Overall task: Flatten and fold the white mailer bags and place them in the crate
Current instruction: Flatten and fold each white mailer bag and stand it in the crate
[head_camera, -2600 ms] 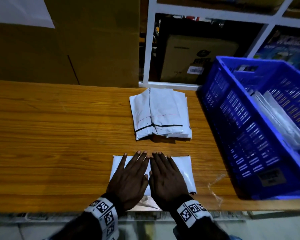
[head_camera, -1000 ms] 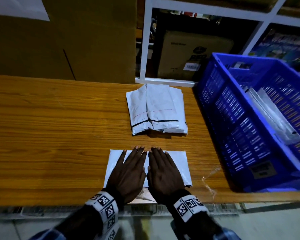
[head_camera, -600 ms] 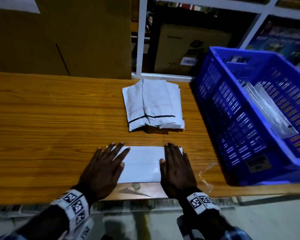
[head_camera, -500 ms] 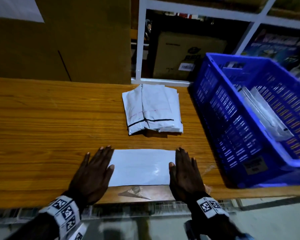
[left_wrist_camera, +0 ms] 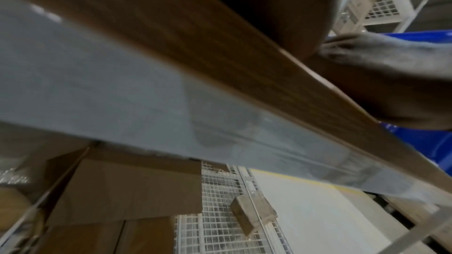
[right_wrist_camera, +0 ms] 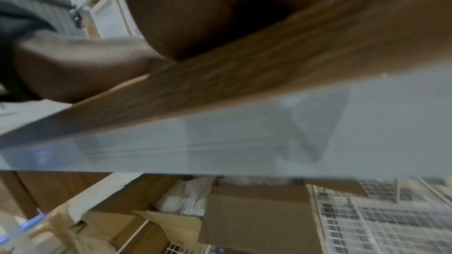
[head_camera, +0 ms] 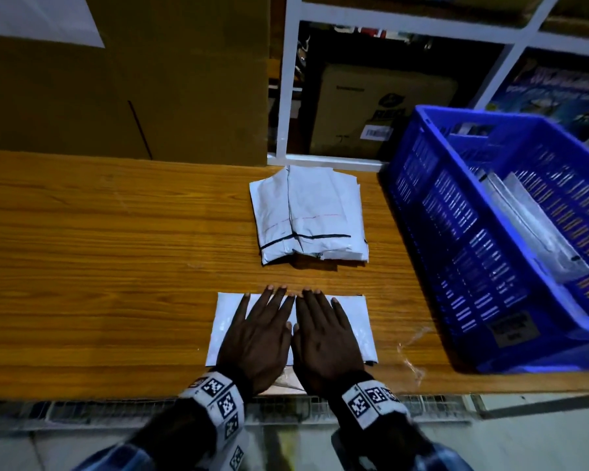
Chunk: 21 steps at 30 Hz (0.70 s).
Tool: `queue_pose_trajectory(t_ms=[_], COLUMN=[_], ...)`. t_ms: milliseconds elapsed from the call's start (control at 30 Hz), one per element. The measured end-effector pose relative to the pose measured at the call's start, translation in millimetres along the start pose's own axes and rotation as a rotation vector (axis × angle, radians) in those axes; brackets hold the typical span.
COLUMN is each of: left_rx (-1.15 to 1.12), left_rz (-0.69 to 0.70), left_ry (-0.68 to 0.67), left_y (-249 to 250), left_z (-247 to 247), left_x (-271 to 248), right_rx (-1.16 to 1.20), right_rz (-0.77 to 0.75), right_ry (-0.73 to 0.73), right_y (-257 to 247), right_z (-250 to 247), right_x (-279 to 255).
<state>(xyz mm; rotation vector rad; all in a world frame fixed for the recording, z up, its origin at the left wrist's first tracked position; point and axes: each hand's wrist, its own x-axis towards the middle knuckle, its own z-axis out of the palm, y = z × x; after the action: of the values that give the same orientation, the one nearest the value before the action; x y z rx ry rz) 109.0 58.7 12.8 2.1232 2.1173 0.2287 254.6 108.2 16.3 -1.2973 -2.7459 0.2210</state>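
A white mailer bag [head_camera: 357, 321] lies flat near the front edge of the wooden table [head_camera: 99, 266]. My left hand [head_camera: 262, 331] and right hand [head_camera: 323, 331] press down on its middle, side by side, fingers straight and pointing away from me. Beyond them sits a folded stack of white mailer bags [head_camera: 308, 215] with a black stripe. The blue crate [head_camera: 510, 232] stands at the right with folded bags inside. Both wrist views show only the blurred table edge [left_wrist_camera: 220, 49] and the underside of a palm.
A large cardboard box [head_camera: 123, 79] stands behind the table at the left. White shelving [head_camera: 286, 90] with boxes rises at the back. A scrap of clear film [head_camera: 410, 355] lies right of the flat bag, close to the crate.
Half a second ago my hands were spread to the bag's two ends; they have come back together at its middle.
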Motion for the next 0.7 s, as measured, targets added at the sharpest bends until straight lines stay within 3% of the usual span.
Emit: queue_pose_trajectory(t_ms=[167, 433, 533, 600, 700], left_rx=[-0.005, -0.071, -0.102, -0.109, -0.059], left_rz=[-0.024, -0.187, -0.161, -0.074, 0.011], left_ry=[0.007, -0.009, 0.040, 0.085, 0.021], left_y=[-14.7, -84.1, -68.9, -43.5, -13.4], left_z=[-1.1, -14.2, -23.7, -26.0, -15.4], left_x=[-3.2, -43.3, -37.3, -22.0, -4.1], right_rx=[0.016, 0.006, -0.022, 0.016, 0.019], right_rz=[0.011, 0.214, 0.152, 0.056, -0.024], right_ry=[0.059, -0.005, 0.074, 0.088, 0.020], right_y=[10.9, 63.0, 47.0, 21.4, -3.1], right_z=[-1.8, -9.9, -16.3, -17.1, -8.4], right_x=[-2.7, -30.6, -21.9, -8.5, 0.2])
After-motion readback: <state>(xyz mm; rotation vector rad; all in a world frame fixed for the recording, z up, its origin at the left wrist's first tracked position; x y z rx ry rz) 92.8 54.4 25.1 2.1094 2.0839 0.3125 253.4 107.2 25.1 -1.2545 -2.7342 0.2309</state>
